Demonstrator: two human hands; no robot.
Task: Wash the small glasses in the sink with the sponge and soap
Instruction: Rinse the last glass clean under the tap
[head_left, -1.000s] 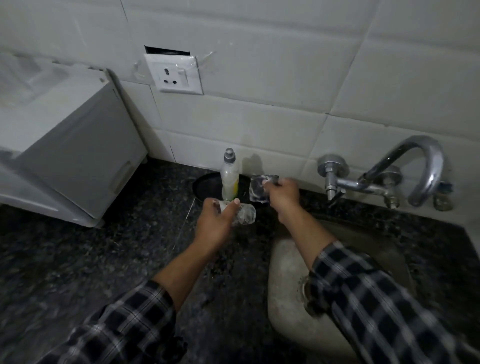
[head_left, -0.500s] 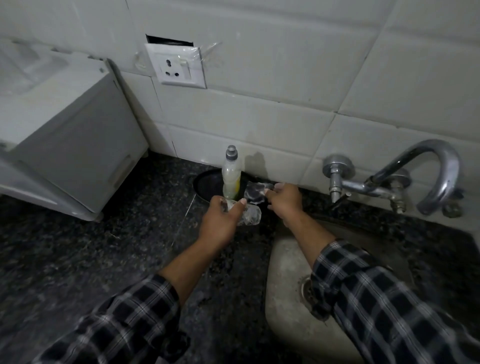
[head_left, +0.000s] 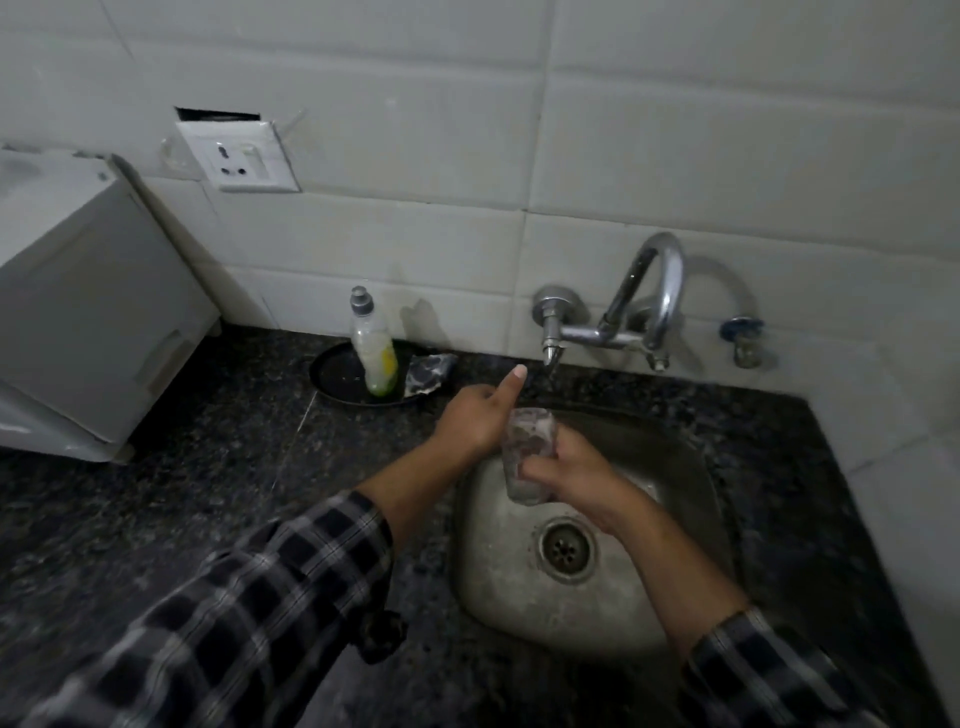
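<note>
A small clear glass (head_left: 527, 457) is held tilted over the back left part of the steel sink (head_left: 670, 582). My left hand (head_left: 475, 421) grips its upper part from the left, thumb sticking up. My right hand (head_left: 569, 470) wraps its fingers round the lower part from the right. The sponge (head_left: 428, 371) lies on a black tray (head_left: 332, 376) left of the sink, beside the upright soap bottle (head_left: 375, 353). I see no other glasses.
A curved chrome faucet (head_left: 654, 296) juts from the tiled wall over the sink, its side spout (head_left: 549, 353) just behind my hands. A white appliance (head_left: 88, 322) stands at the far left on the dark granite counter (head_left: 182, 493). A wall socket (head_left: 239, 158) sits above.
My right hand has left the sponge on the tray and taken hold of the glass. Both hands have carried the glass from beside the tray to above the sink.
</note>
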